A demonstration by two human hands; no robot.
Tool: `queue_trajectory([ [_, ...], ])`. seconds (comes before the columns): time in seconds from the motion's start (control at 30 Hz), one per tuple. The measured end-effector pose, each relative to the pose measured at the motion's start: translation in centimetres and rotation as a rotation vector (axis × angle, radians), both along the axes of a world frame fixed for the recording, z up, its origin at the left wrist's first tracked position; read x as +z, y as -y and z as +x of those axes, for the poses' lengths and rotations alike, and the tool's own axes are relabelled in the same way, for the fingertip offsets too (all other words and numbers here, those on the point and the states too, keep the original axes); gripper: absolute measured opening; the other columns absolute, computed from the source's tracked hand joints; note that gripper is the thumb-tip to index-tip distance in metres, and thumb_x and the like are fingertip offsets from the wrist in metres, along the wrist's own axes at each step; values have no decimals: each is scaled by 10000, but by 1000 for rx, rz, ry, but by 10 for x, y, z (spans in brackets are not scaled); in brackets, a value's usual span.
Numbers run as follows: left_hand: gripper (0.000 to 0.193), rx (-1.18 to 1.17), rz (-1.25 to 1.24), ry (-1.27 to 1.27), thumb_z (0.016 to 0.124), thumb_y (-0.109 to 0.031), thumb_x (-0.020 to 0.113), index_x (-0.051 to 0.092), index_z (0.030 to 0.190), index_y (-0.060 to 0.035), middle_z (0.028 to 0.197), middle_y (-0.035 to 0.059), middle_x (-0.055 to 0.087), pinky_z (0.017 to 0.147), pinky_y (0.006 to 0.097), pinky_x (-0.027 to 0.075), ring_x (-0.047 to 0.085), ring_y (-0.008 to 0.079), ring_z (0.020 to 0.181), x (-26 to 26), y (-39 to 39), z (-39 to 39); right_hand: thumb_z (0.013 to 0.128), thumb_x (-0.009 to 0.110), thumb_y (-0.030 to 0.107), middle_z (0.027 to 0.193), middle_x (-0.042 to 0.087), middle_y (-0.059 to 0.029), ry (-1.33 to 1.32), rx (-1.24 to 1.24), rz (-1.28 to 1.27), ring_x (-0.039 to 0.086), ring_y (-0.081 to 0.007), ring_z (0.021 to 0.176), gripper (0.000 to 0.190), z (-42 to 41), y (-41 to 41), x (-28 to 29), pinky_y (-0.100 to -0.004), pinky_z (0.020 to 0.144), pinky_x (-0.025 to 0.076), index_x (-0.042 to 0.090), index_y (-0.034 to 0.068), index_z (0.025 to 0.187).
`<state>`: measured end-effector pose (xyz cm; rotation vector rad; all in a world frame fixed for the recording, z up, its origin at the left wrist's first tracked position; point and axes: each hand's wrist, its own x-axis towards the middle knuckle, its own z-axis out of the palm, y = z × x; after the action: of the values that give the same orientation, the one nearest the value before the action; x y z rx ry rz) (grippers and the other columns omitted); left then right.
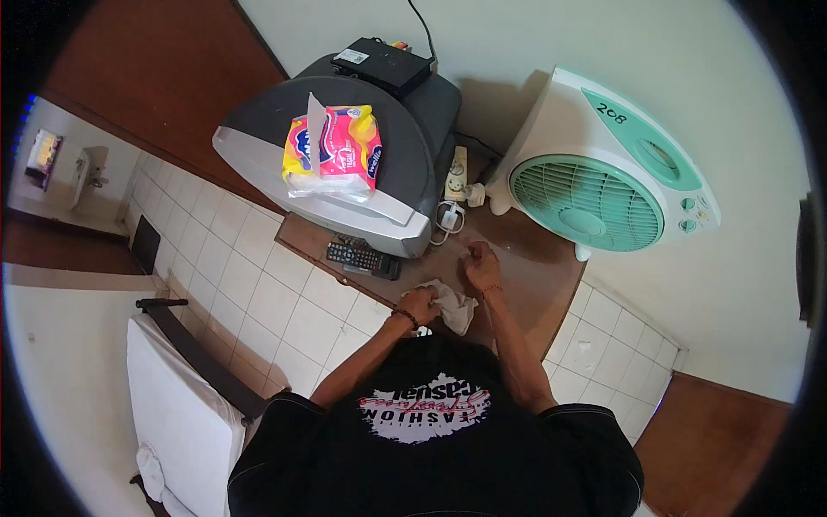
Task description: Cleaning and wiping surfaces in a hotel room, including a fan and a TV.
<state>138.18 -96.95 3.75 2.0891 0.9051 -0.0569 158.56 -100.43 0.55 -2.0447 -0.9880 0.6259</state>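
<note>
My left hand (pixel 420 305), with a dark beaded bracelet at the wrist, grips a crumpled pale cloth (pixel 454 309) on the brown wooden tabletop (pixel 536 274). To the right of the cloth, my right hand (pixel 482 266) is over the tabletop with its fingers bent. Whether anything is between those fingers I cannot tell. Just beyond my left hand lie a black remote control (pixel 353 255) and other dark items, partly under the front of a grey and silver CRT television (pixel 394 148). A pink and yellow facial tissue pack (pixel 336 152) rests on top of the television.
A white and green box fan (pixel 601 168) stands at the table's back right. Between it and the television are a power strip (pixel 457 174) and a white charger cable (pixel 450 220). A black set-top box (pixel 384 64) sits behind the tissues. A bed (pixel 187 413) is at left.
</note>
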Motion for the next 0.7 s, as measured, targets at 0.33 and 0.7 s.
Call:
queue_trajectory([
  [0.33,363,326,-41,187,796,-212,648,597,1109,-36,874,168,678,746,411,527,663,322,823,21,-12,-42,802,622,166,958,646,-191,69,35,106,630,-353,916,348,-10,14,38,-424,789,498,548,49,1121],
  [0.7,315,291,-50,335,825,-201,633,609,1084,-22,850,147,685,696,355,532,670,272,758,32,-26,-55,732,753,273,973,651,-205,214,-172,-33,623,-389,931,502,-30,-91,11,-450,826,486,550,14,1111],
])
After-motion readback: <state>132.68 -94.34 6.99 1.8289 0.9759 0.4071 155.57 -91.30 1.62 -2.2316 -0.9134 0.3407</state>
